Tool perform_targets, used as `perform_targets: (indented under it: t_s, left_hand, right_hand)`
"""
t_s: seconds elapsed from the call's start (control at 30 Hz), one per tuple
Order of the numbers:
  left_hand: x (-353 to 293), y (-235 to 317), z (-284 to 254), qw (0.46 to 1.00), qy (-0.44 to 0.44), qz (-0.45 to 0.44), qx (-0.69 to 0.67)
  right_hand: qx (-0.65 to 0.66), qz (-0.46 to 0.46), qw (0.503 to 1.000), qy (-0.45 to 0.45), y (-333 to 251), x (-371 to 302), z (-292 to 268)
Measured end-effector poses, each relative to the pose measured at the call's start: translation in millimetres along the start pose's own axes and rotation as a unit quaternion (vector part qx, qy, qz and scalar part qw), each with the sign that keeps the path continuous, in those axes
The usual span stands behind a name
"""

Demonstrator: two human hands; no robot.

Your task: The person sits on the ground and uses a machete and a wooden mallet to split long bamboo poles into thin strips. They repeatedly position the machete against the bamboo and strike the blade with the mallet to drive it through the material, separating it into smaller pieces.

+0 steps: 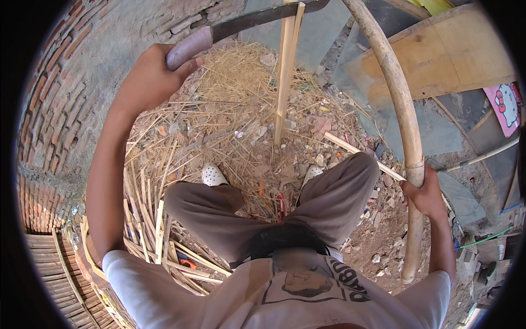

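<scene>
My left hand (152, 79) is closed round the wrapped, pale purple handle of a machete (263, 15), raised at the upper left. Its dark curved blade crosses the top of an upright bamboo stick (284, 77), which is split into two strips there; how deep the blade sits I cannot tell. The foot of the stick meets the ground between my feet. On the right, my right hand (428, 193) grips a long, thick bamboo pole (399, 88) that bends up past the top of the view. A thinner pale stick (350, 146) runs from the ground towards this hand.
Split bamboo strips (147, 211) lie heaped at my left, by an orange-handled tool (187, 264). Straw shavings (233, 77) and rubble cover the ground. A brick wall (71, 82) rises on the left. Flat sheets (438, 49) and a pink panel (504, 107) lie at the right.
</scene>
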State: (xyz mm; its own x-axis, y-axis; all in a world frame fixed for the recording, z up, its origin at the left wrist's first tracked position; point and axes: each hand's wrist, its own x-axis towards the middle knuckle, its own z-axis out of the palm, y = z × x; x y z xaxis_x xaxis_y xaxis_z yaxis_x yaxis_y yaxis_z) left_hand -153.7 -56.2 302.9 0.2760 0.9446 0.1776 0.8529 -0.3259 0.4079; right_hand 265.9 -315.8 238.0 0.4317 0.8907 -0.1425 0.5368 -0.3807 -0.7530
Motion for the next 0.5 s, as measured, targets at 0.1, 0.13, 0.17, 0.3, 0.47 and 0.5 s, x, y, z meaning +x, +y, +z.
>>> perform_targets:
  t_s: [0.1, 0.13, 0.17, 0.3, 0.47, 0.5]
  left_hand:
    - [2, -9, 13, 1.0, 0.009, -0.008, 0.012]
    - [1, -9, 15, 1.0, 0.016, -0.006, 0.019]
    - [2, -9, 17, 1.0, 0.02, 0.0, 0.024]
    - [8, -3, 16, 1.0, 0.002, -0.018, 0.023]
    - [10, 3, 17, 1.0, 0.014, -0.011, -0.014]
    - [10, 2, 17, 1.0, 0.022, -0.007, -0.014]
  right_hand:
    - [0.079, -0.019, 0.997, 0.017, 2, 0, -11]
    - [0.076, -0.043, 0.996, 0.037, 0, 1, -17]
    - [0.073, -0.062, 0.994, 0.059, -8, -3, -25]
    - [0.103, -0.17, 0.957, 0.211, -33, -7, -44]
    - [0.083, -0.242, 0.932, 0.256, -39, 0, -60]
    - [0.099, -0.245, 0.925, 0.272, -41, -1, -67]
